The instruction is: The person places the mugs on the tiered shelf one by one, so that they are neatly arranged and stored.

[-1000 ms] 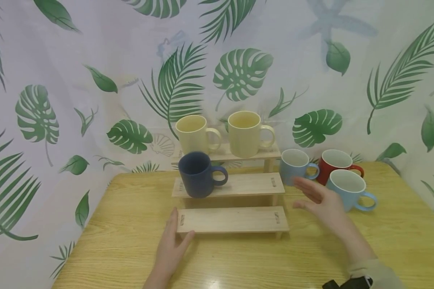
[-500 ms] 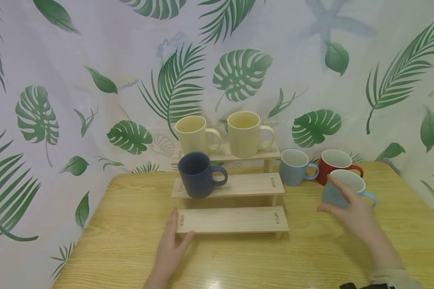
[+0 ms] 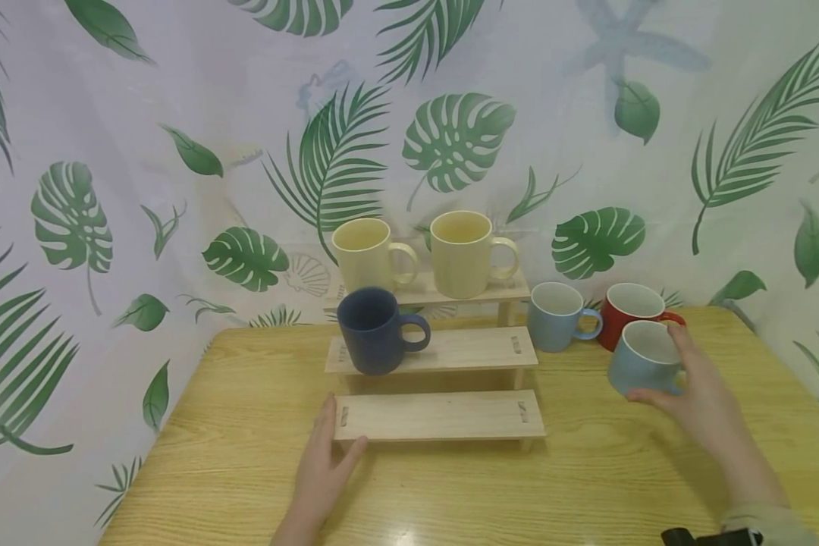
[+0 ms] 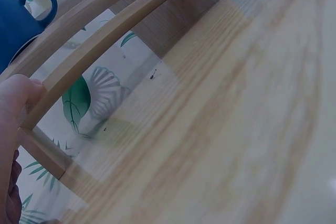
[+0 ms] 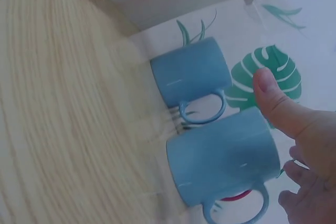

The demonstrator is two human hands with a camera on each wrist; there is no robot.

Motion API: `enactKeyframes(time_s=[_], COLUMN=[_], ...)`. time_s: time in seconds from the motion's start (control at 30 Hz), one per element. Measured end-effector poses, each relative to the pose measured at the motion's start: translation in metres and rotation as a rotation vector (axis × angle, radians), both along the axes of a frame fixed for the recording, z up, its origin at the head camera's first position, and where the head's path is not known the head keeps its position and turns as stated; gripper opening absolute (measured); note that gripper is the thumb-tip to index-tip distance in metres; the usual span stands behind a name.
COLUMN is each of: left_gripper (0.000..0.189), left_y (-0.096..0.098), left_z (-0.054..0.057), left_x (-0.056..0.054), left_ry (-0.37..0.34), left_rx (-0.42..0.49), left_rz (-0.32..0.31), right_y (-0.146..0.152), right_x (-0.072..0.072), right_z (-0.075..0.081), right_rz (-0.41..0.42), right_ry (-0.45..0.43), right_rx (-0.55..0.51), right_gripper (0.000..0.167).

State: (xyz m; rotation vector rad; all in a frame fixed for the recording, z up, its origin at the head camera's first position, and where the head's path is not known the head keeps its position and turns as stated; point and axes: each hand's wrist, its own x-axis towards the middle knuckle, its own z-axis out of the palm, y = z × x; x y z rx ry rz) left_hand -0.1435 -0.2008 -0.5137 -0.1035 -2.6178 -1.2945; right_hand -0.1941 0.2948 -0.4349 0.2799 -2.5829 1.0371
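Observation:
My left hand [image 3: 322, 466] grips the left front corner of a three-tier wooden rack [image 3: 444, 417], thumb at the front edge and fingers along the end; the left wrist view shows the thumb [image 4: 21, 93] against the lowest board. My right hand [image 3: 703, 402] is around the handle side of the nearest light blue mug [image 3: 638, 364], thumb and fingers spread apart. In the right wrist view its thumb [image 5: 270, 85] stands off from that mug [image 5: 223, 156]. Behind it are another light blue mug [image 3: 556, 322] and a red mug [image 3: 610, 322].
Two pale yellow mugs [image 3: 460, 258] stand on the top tier. A dark blue mug [image 3: 371, 337] is on the left of the middle tier. Everything rests on a wood-grain table [image 3: 246, 394] before a leaf-print cloth [image 3: 246, 106].
My right hand has moved right, from beside the back light blue mug to the handle side of the nearest one. My left hand and the rack have stayed still.

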Motion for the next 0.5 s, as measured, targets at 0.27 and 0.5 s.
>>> enactKeyframes(time_s=[0.27,0.5], left_gripper=[0.085,0.084], left_y=[0.000,0.000], left_z=[0.000,-0.001], left_x=[0.000,0.001], left_ry=[-0.006,0.013], left_rx=[0.015,0.013], left_rz=[-0.008,-0.009], right_y=[0.023,0.041], right_x=[-0.012,-0.020], right_z=[-0.016,-0.028], right_rz=[-0.034,-0.070], right_ry=[-0.052,-0.172], right_rx=[-0.048,-0.049], right_gripper=[0.122,0.119])
